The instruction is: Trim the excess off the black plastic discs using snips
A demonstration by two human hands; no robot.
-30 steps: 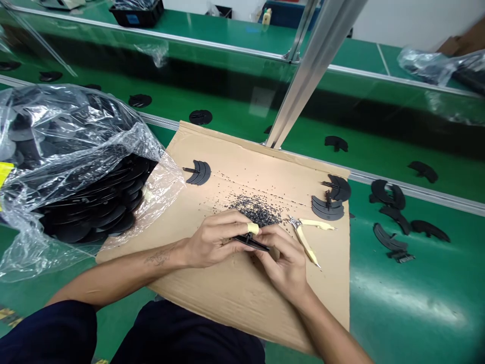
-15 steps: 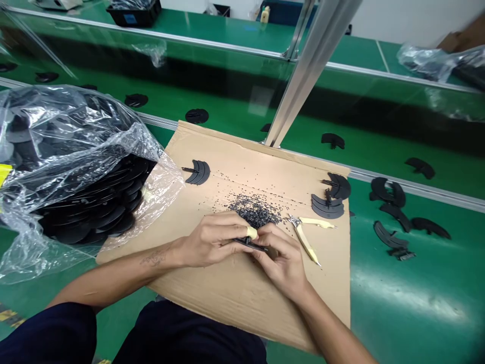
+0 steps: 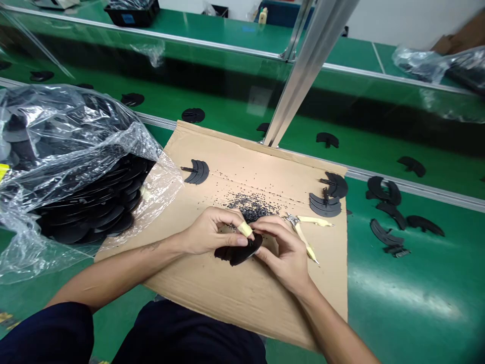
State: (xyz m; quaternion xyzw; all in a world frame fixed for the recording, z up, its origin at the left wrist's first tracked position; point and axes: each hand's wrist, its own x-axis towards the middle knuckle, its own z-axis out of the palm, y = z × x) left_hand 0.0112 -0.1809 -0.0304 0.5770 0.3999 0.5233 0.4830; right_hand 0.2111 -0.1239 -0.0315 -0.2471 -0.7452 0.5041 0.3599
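So, state of the hands?

Both are closed on one piece. The left hand [image 3: 210, 233], with a pale yellow wrap [image 3: 245, 229] on one finger, pinches a black plastic arc part [image 3: 238, 252] from the left. The right hand [image 3: 282, 248] curls over its other end. Neither hand is released.

Location of the part?

It is held between the hands, low over a corrugated cardboard sheet [image 3: 242, 298], just below a heap of black plastic granules [image 3: 250, 208]. Whether it touches the sheet, I cannot tell.

Tools and surrounding stock?

Yellow-handled side cutters [image 3: 305, 240] lie on the cardboard just beside the right hand. Three similar arc parts lie on the sheet, one [image 3: 196, 172] to the left of the granules and two [image 3: 329, 194] near the right edge. A clear plastic bag [image 3: 71, 121] of stacked black parts overlaps the sheet's left edge. More black parts [image 3: 386, 191] rest on a green conveyor belt [image 3: 417, 288].
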